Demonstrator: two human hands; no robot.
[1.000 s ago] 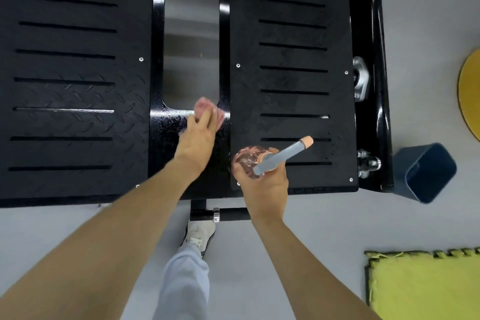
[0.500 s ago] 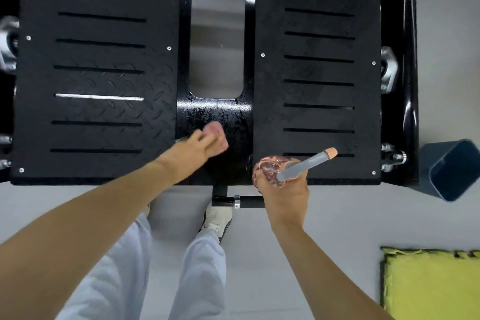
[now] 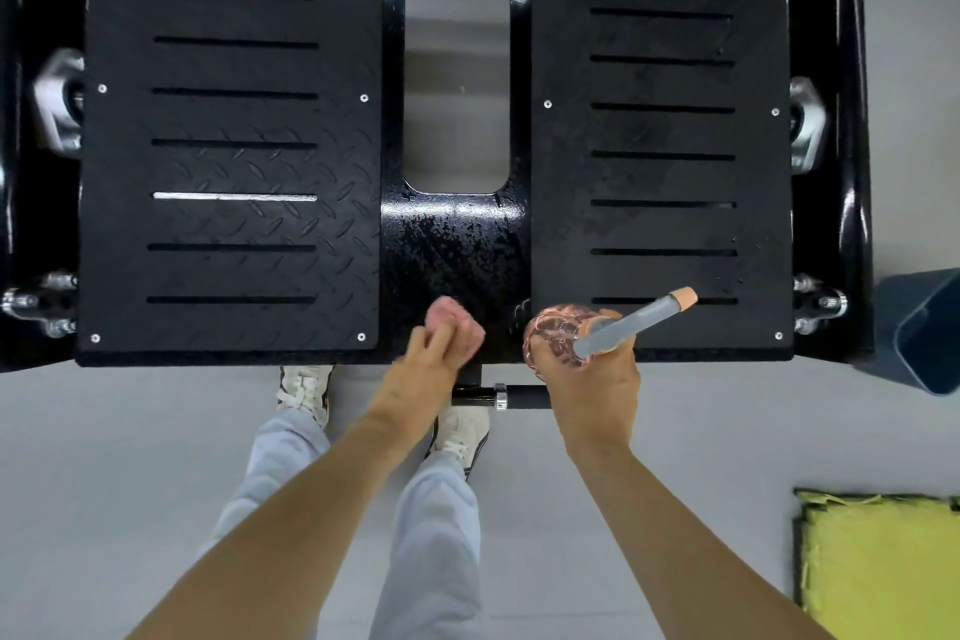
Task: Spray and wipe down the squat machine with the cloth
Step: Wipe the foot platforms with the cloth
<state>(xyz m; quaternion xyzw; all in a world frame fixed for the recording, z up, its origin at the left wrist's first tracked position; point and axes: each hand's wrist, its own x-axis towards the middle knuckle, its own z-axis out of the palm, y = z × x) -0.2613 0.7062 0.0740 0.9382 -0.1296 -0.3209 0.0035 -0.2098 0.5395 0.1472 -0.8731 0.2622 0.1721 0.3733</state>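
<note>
floor [image 3: 130,457]: pale grey and smooth, filling the lower half of the view from 3 round to 9 o'clock.
bin [image 3: 930,333]: dark blue, open-topped, at 3 o'clock, cut off by the right edge.
mat [image 3: 883,566]: yellow-green foam at 4 to 5 o'clock, with a dark toothed border along its top and left sides; well apart from the bin.
left shoe [image 3: 306,387]: white, laced, toe toward 12 o'clock.
right shoe [image 3: 462,431]: white, partly hidden, at 3 o'clock of the left shoe.
trousers [image 3: 431,535]: pale grey-blue, both legs running toward 6 o'clock.
</note>
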